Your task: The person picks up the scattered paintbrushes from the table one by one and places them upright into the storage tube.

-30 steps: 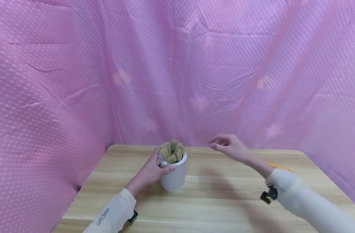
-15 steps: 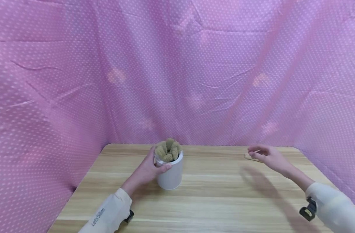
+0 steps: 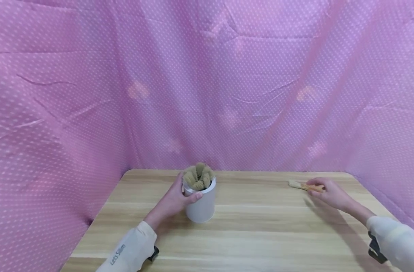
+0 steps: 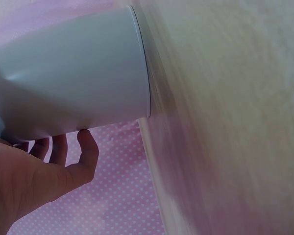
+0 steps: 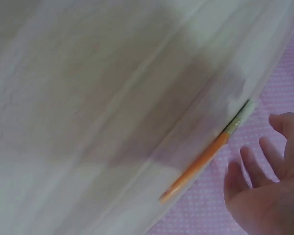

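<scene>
A: Item one, left hand (image 3: 174,200)?
B: Wrapped round a white cup (image 3: 201,206), thumb across the near rim, fingers curled behind the far side. The left wrist view shows the fingertips (image 4: 88,147) curving under the cup wall (image 4: 78,73). Same grasp and same spot as a second ago.

A: Contents of the cup?
B: A bunch of tan brush heads (image 3: 198,176) standing bristles up, just above the thumb. Unchanged in number, as far as the head view shows.

A: Item two, right hand (image 3: 330,192)?
B: Low over the table (image 3: 254,230), well to the right of the cup. A second ago it was raised near the cup; half a second ago it hung above the far right edge; it has since come down.

A: What lies at it?
B: One brush (image 3: 307,186) with an orange handle and pale bristles, flat on the table, bristle end pointing away from the fingertips toward the cup side. The head view puts the fingertips over the handle end. The right wrist view shows the brush (image 5: 206,159) just beside the fingers (image 5: 247,169), which are spread and relaxed, apart from the handle, gripping nothing.

A: Surroundings?
B: A pink dotted cloth (image 3: 207,87) behind both hands and to either side; a cream sleeve (image 3: 128,251) on the left forearm
</scene>
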